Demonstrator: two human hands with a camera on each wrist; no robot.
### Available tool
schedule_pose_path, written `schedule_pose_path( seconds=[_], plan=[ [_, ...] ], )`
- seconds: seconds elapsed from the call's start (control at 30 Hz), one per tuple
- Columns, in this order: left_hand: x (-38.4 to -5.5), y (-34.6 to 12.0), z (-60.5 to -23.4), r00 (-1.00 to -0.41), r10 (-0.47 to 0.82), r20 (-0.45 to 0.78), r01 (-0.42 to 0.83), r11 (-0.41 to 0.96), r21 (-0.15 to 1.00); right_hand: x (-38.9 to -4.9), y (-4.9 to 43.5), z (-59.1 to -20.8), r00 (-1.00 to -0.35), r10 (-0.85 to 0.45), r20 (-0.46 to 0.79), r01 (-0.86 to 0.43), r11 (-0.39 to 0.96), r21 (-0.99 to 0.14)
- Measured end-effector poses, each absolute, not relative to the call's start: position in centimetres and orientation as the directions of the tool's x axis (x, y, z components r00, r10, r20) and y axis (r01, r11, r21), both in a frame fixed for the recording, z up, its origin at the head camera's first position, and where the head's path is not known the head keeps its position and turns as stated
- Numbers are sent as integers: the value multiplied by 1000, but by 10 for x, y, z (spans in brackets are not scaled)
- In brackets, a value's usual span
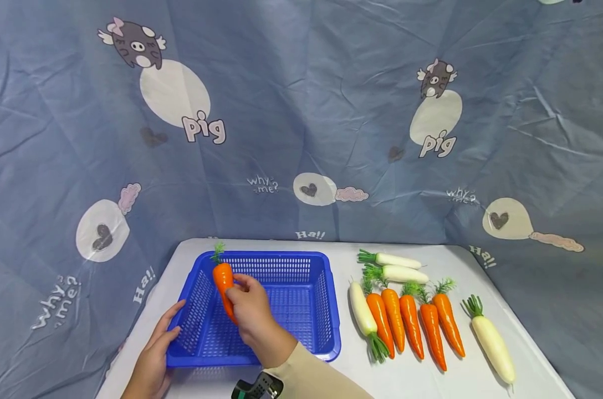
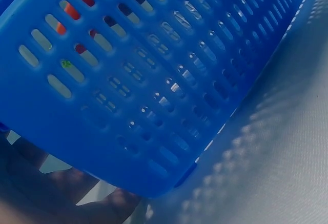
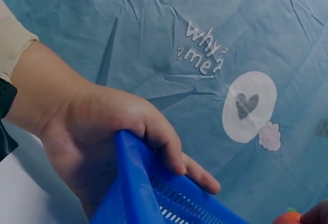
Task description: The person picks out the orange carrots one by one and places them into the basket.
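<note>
A blue plastic basket with slotted walls sits on the table's left part. My left hand holds its left front rim; in the right wrist view this hand has its digits over the rim, and the left wrist view shows the slotted wall close up. Over the basket's left part, my right hand pinches an orange carrot, its green top pointing away and the tip hidden low by the fingers. A bit of the carrot shows at the right wrist view's bottom corner.
Right of the basket, several carrots lie side by side. Two white radishes lie behind them, another radish along their left, and one more at the far right. A blue patterned cloth hangs behind the white table.
</note>
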State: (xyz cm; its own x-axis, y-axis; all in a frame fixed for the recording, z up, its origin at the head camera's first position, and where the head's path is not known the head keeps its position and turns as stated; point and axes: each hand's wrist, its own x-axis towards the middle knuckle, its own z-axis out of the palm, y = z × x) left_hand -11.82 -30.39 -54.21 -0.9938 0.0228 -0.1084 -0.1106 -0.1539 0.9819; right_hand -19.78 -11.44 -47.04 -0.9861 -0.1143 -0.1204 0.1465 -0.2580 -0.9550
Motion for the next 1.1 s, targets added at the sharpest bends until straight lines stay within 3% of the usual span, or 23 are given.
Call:
schedule_pose_path(
  seconds=[0.43, 0.77, 1.1],
  plan=[
    [-119, -304, -537, -981, 2, -196, -195, -120, 973, -200, -115, -475, -979, -116, -168, 191, -232, -954],
    [-118, -303, -540, -991, 15, -131, -132, -141, 981, -198, -111, -474, -972, -144, -185, 213, -214, -953],
    [-119, -304, -539, -983, -2, -183, -181, -146, 973, -195, -108, -477, -970, -167, -174, 210, -228, -951]
  ],
)
